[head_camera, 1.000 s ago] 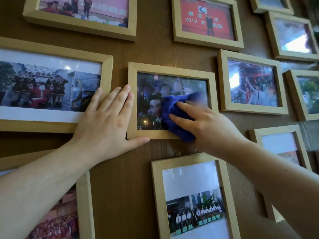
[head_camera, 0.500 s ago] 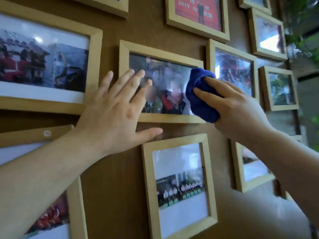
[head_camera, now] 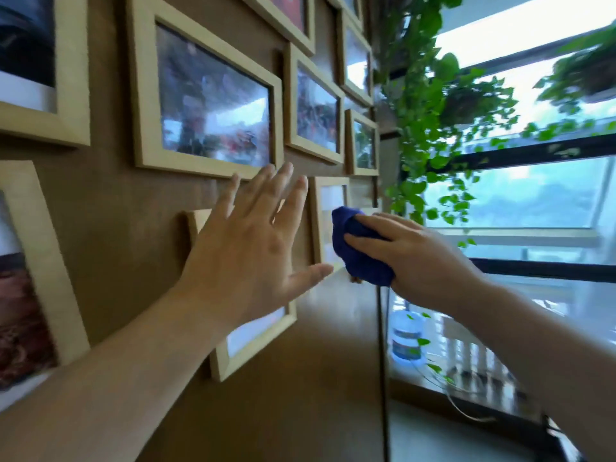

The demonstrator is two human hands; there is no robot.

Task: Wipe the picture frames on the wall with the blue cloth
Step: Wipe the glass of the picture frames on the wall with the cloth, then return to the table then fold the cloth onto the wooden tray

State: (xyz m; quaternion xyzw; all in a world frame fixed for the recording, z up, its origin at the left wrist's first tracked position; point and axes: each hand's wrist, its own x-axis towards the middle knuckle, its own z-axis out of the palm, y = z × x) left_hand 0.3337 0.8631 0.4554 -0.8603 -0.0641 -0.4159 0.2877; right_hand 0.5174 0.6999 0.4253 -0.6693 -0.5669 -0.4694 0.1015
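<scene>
Right hand [head_camera: 430,261] is clamped round the bunched blue cloth [head_camera: 358,251], holding it up by the narrow frame [head_camera: 328,218] at the wall's right end, just below the row of picture frames [head_camera: 208,101]. Can't tell if the cloth is actually touching the glass yet, pic's blurry w/ motion. Left hand [head_camera: 253,248] is empty, fingers spread wide, palm toward the wall over the lower frame [head_camera: 253,331]; looks like it's hovering or lightly bracing, can't say which.

My read: we're between frames, about to start on that narrow one. Next move wants the cloth pressed flat on the glass and swept across, then round the wood edge, w/ the left hand steadying the frame so it doesn't swing on its hook (these look light).

Around us: more frames up top and far left, brown wall [head_camera: 133,201], trailing green plant [head_camera: 430,105] hanging right beside the end frames, big window [head_camera: 533,195] behind it, a dark cable [head_camera: 381,345] dropping down the wall's edge, water bottle [head_camera: 408,338] on the sill below. Leaves and cable crowd the right side, so elbow room there is tight & a wide sweep could snag them
</scene>
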